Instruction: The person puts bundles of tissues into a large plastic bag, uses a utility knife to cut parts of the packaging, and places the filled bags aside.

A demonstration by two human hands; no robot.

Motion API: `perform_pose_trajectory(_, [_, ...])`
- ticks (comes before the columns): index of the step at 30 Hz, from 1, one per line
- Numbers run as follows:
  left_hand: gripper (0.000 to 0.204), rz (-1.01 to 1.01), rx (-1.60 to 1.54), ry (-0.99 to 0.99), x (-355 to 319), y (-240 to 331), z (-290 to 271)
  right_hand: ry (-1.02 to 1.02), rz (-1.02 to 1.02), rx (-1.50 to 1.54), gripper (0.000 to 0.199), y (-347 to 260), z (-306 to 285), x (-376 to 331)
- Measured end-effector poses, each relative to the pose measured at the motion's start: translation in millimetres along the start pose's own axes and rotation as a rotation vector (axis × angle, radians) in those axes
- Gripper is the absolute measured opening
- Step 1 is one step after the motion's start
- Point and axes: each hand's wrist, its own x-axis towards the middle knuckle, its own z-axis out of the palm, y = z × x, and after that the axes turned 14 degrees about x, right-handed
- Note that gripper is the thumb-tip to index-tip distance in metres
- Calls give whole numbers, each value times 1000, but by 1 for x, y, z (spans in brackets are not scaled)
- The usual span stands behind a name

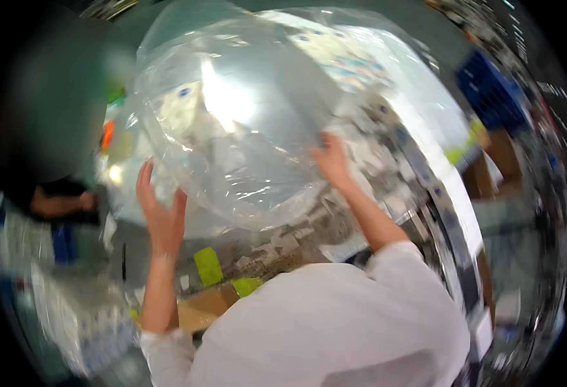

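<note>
A large clear plastic bag (251, 161) spreads puffed out in front of me, with bright glare on its film. My left hand (161, 216) is at the bag's near left edge, open with fingers and thumb apart. Whether it touches the film is hard to tell. At the bag's right side is my right hand (332, 161), somewhat blurred, its thumb and fingers apart against the film. White packages with blue marks (183, 106) show through and beside the plastic.
Loose white scraps (367, 151) cover the work surface. Yellow-green pieces (208, 266) and a cardboard box (206, 306) are close to my body. A blue crate (493, 90) stands far right, near a brown carton (503, 164). Another person's hand (87, 201) is at left, by wrapped packs (83, 322).
</note>
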Motion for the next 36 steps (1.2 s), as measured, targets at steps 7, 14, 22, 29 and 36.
perform_pose_trajectory(7, [50,-44,-163,530,128,8,-18,-120,-85,91,65,-33,-36,87])
perform_pose_trajectory(14, [110,-217,492,-209,80,13,62,-105,-801,183,76,-224,48,193])
perform_pose_trajectory(22, [63,-10,375,-535,-76,-6,151,-406,-682,-124,102,-261,217,256])
perform_pose_trajectory(29, [91,-743,226,291,-67,-6,73,-1018,52,-192,141,-59,260,267])
perform_pose_trajectory(36, [113,-932,192,-50,-69,-95,137,-1048,-144,-79,35,32,258,197])
